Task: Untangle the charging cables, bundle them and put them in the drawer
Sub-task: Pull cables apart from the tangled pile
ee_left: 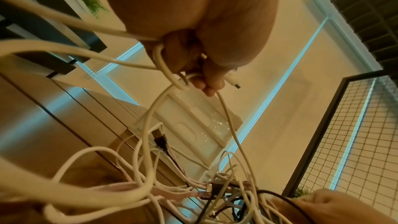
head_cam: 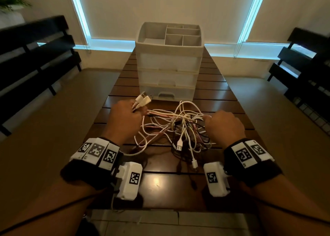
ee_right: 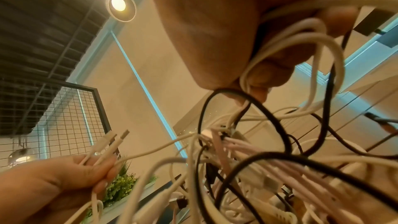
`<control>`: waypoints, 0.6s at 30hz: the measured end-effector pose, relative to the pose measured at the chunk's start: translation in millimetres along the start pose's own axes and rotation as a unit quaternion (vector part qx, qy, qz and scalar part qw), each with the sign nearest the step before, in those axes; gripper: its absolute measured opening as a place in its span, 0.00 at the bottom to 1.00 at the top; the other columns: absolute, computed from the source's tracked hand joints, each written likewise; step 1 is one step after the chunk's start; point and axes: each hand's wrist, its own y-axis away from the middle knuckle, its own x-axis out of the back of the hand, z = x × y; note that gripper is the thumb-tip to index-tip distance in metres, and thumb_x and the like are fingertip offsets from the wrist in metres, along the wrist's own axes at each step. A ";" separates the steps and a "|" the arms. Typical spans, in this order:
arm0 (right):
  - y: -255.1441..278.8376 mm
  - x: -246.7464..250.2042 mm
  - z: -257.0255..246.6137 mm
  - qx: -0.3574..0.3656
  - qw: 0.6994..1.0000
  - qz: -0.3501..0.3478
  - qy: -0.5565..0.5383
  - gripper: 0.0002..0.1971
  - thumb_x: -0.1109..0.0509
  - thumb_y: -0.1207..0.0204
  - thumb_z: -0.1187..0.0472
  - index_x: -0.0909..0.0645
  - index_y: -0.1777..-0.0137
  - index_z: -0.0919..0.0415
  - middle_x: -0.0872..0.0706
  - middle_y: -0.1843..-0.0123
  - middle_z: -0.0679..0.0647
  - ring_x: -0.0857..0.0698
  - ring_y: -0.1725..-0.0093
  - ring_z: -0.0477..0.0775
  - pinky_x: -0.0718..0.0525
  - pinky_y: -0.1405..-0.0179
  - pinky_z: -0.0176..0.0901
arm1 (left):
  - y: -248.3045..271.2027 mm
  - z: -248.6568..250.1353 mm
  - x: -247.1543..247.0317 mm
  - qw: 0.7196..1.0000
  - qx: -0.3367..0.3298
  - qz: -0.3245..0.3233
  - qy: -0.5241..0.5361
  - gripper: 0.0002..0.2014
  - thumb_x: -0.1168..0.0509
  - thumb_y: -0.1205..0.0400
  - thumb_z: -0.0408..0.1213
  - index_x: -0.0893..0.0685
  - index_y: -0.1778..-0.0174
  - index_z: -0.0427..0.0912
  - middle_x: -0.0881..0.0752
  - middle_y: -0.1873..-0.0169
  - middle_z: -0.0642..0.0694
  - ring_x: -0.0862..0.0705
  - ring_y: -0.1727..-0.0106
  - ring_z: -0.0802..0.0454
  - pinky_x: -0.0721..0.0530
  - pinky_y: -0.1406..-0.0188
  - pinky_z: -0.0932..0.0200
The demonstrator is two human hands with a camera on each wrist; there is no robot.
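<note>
A tangle of white, pink and black charging cables (head_cam: 180, 128) lies on the dark wooden table (head_cam: 160, 182) between my hands. My left hand (head_cam: 125, 118) grips several white cable ends, whose USB plugs (head_cam: 143, 98) stick out above its fingers (ee_left: 206, 81). From that fist white cables (ee_left: 150, 125) hang down to the tangle. My right hand (head_cam: 224, 125) holds a bunch of white and black cables (ee_right: 301, 43) at the tangle's right side, fingers curled round them. The left hand (ee_right: 64, 181) with its plugs (ee_right: 114, 140) also shows in the right wrist view.
A white plastic drawer unit (head_cam: 168, 64) with three shut drawers and a divided top tray stands just behind the cables. Dark benches (head_cam: 34, 57) flank the table on both sides. A loose white plug (head_cam: 195, 164) lies near the table's front.
</note>
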 end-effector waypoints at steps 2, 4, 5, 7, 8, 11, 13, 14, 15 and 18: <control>-2.7 -2.7 1.4 0.034 0.999 -0.004 0.018 0.13 0.43 0.15 0.51 0.21 0.44 0.58 0.15 0.46 0.59 0.16 0.49 0.62 0.22 0.52 0.51 | 2.4 2.7 -2.6 1.000 0.006 -0.006 0.028 0.10 0.34 0.16 0.38 0.17 0.64 0.43 0.22 0.76 0.50 0.26 0.75 0.56 0.32 0.75 0.61; -1.9 -5.7 0.6 0.091 0.996 0.002 0.017 0.13 0.38 0.18 0.53 0.28 0.36 0.52 0.17 0.40 0.55 0.19 0.42 0.60 0.25 0.44 0.57 | 6.0 7.2 -7.1 0.998 0.003 -0.010 0.065 0.12 0.34 0.16 0.37 0.18 0.66 0.43 0.22 0.75 0.49 0.25 0.75 0.55 0.30 0.74 0.62; -1.0 -7.1 -0.4 0.135 0.990 0.008 0.030 0.17 0.35 0.20 0.52 0.29 0.33 0.48 0.21 0.35 0.53 0.23 0.37 0.58 0.28 0.39 0.59 | 7.3 10.0 -8.7 0.996 0.002 -0.010 0.087 0.12 0.34 0.16 0.37 0.18 0.66 0.41 0.22 0.76 0.48 0.26 0.75 0.55 0.29 0.74 0.61; 3.5 -8.6 -4.6 0.237 0.969 0.027 0.061 0.21 0.31 0.24 0.48 0.27 0.32 0.45 0.28 0.30 0.49 0.30 0.30 0.55 0.35 0.33 0.58 | 10.6 16.7 -10.4 0.992 -0.003 -0.012 0.125 0.11 0.34 0.16 0.36 0.16 0.63 0.38 0.23 0.76 0.48 0.27 0.76 0.56 0.27 0.72 0.58; 7.1 -9.5 -8.9 0.283 0.956 0.035 0.065 0.20 0.31 0.24 0.45 0.24 0.33 0.45 0.28 0.30 0.48 0.31 0.30 0.53 0.36 0.33 0.55 | 12.7 19.3 -10.7 0.991 -0.010 -0.015 0.134 0.11 0.34 0.16 0.36 0.16 0.64 0.38 0.24 0.77 0.48 0.27 0.77 0.59 0.26 0.74 0.61; 15.4 -18.2 -18.9 0.328 0.942 0.040 0.057 0.15 0.37 0.21 0.41 0.19 0.41 0.45 0.23 0.37 0.45 0.29 0.36 0.51 0.37 0.36 0.55 | 17.3 25.2 -10.1 0.988 -0.037 -0.022 0.147 0.12 0.35 0.16 0.36 0.16 0.65 0.39 0.24 0.77 0.47 0.28 0.80 0.62 0.31 0.80 0.71; 14.9 -22.6 -17.7 0.287 0.953 0.060 0.078 0.15 0.43 0.18 0.41 0.19 0.43 0.45 0.23 0.41 0.44 0.29 0.39 0.51 0.40 0.39 0.55 | 16.4 23.8 -6.8 0.990 -0.040 -0.017 0.134 0.10 0.34 0.17 0.36 0.14 0.63 0.37 0.21 0.76 0.46 0.27 0.79 0.60 0.27 0.77 0.67; 13.2 -21.5 -15.9 0.262 0.958 0.088 0.081 0.15 0.44 0.18 0.42 0.19 0.44 0.46 0.22 0.43 0.45 0.28 0.41 0.51 0.43 0.42 0.53 | 14.4 20.6 -4.6 0.992 -0.035 -0.013 0.118 0.09 0.32 0.17 0.37 0.13 0.62 0.39 0.19 0.75 0.46 0.24 0.76 0.58 0.24 0.74 0.63; 11.4 -19.5 -14.6 0.240 0.960 0.122 0.076 0.14 0.43 0.18 0.43 0.19 0.45 0.46 0.21 0.46 0.44 0.27 0.43 0.50 0.44 0.45 0.51 | 11.4 16.1 -2.4 0.995 -0.023 -0.011 0.097 0.07 0.31 0.18 0.38 0.13 0.62 0.41 0.17 0.73 0.46 0.20 0.73 0.55 0.22 0.70 0.59; 10.3 -16.5 -17.3 0.255 0.948 0.193 -0.004 0.11 0.37 0.21 0.44 0.16 0.54 0.47 0.18 0.54 0.43 0.23 0.53 0.48 0.43 0.51 0.47 | 5.9 3.1 1.8 0.999 0.018 -0.035 -0.037 0.10 0.30 0.20 0.43 0.15 0.66 0.46 0.17 0.74 0.47 0.19 0.71 0.51 0.25 0.73 0.59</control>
